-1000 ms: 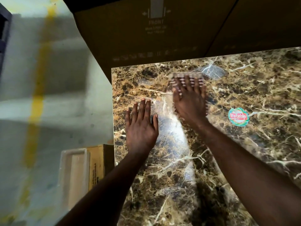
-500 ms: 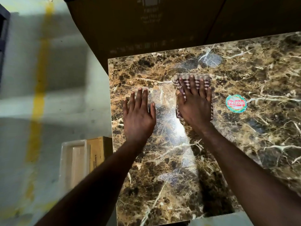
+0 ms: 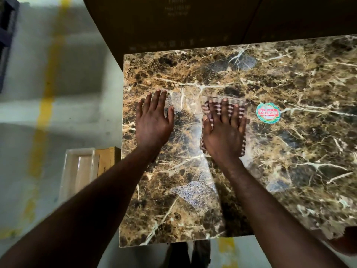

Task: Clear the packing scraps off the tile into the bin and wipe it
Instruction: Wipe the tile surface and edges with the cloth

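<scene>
A large glossy brown marble-patterned tile (image 3: 289, 171) fills the middle and right of the head view. My right hand (image 3: 225, 136) lies flat with straight fingers, pressing a folded red-and-white checked cloth (image 3: 229, 105) onto the tile. My left hand (image 3: 153, 122) rests flat on the tile near its left edge, fingers spread and holding nothing. A round green-and-red sticker (image 3: 268, 113) sits on the tile just right of the cloth. No loose scraps show on the tile.
A clear plastic bin (image 3: 77, 171) stands on the floor left of the tile, beside a small cardboard box (image 3: 107, 160). Large brown cartons (image 3: 193, 22) lie beyond the tile's far edge. The grey floor carries a yellow line (image 3: 48, 84).
My right hand has drawn the cloth back toward me and a little to the right, closer to the sticker. The left hand stays planted on the tile.
</scene>
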Available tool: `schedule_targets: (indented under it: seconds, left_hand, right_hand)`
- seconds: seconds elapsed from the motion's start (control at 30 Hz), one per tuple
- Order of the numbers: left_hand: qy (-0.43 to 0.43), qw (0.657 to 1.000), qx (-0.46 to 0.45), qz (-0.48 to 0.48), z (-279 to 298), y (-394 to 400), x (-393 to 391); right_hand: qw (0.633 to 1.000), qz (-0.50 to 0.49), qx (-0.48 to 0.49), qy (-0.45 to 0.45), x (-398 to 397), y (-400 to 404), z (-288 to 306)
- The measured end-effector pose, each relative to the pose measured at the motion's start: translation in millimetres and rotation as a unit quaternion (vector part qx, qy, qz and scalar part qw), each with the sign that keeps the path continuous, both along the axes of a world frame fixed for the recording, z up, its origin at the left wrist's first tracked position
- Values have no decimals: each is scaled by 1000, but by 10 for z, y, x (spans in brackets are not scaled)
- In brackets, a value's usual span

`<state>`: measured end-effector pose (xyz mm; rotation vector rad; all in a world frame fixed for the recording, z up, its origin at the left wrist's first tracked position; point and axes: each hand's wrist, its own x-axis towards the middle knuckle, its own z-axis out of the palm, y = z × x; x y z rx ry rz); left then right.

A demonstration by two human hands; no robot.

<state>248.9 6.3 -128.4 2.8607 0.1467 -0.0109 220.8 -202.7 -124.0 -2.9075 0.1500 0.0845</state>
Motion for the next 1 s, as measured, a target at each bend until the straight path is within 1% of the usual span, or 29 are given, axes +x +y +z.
schedule_targets:
  seconds: [0.1,0.17,0.2,0.3,0.37,0.43,0.53,0.57,0.63,0.73,0.8,1.0]
  left_hand:
    - [-8,1000,0,-2,-11,1,-8]
    - [-13,1000,-1,-2,-10,-9,-17]
    - [-15,1000,-2,-2,-10,-11,-18]
    - [-20,1000,-4,-2,-3,-17,-23]
    - [-24,1000,2,-3,4,-18,-26]
    - [-24,1000,2,-3,7,-11,-34]
    - [-30,999,9,-6,22,-21,-48]
    - [-30,999,9,-8,26,-23,-52]
    - [-29,1000,10,-7,29,-41,-63]
    - [-28,1000,12,-7,26,-40,-66]
    - [-33,999,12,-7,33,-31,-73]
    - [-41,999,13,-10,51,-50,-110]
  right_hand:
    - [996,84,-9,7,-284,258,-3]
    - [994,107,-23,14,-377,177,-21]
    - [995,100,-23,12,-377,61,-26]
    - [999,32,-16,4,-337,-364,-47]
    - [1000,10,-11,5,-384,-455,-41]
    - [999,41,-12,10,-556,-283,-7]
    - [992,121,-14,19,-942,40,0]
    - [991,131,-9,20,-1038,66,-10]
    - [994,111,-6,18,-1104,-65,-22]
    - [999,25,-15,24,-1143,-369,-22]
    - [1000,10,-13,23,-1240,-361,-12]
    - [989,142,13,32,-1830,181,28]
